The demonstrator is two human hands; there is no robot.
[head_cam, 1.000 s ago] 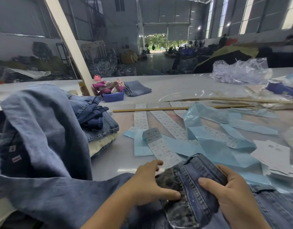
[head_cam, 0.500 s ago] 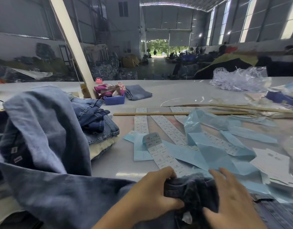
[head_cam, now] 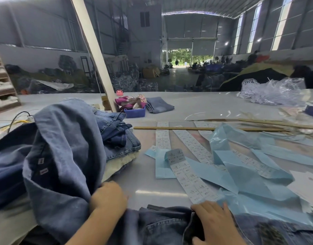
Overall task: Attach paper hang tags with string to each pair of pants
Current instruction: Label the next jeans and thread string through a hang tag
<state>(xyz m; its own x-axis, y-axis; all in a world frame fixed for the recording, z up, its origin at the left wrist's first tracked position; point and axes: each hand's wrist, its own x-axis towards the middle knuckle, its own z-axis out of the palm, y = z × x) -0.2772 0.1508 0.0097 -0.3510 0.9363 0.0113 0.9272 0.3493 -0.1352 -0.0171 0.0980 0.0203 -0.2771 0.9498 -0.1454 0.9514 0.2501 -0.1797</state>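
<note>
A pair of dark blue jeans (head_cam: 161, 225) lies at the table's near edge, back pocket up. My right hand (head_cam: 214, 221) holds its folded waistband edge, thumb tucked under the cloth. At the left, my left hand (head_cam: 108, 198) is curled against the hem of a big draped blue denim piece (head_cam: 64, 156) and seems to grip that cloth. White sticker strips (head_cam: 187, 177) and light blue backing paper (head_cam: 249, 174) spread over the table beyond my hands. White paper tags (head_cam: 307, 184) lie at the right edge. No string shows.
A pile of folded jeans (head_cam: 120, 138) sits behind the draped denim. Thin wooden sticks (head_cam: 187, 128) cross the table farther back. A blue bin (head_cam: 134, 112), one folded pair of jeans (head_cam: 159, 105), a crumpled plastic bag (head_cam: 272, 92) and a slanted beam (head_cam: 92, 50) stand at the far side.
The raised waistband has been laid down flat at the table edge. My left hand has moved left to the draped denim; my right hand stays on the jeans.
</note>
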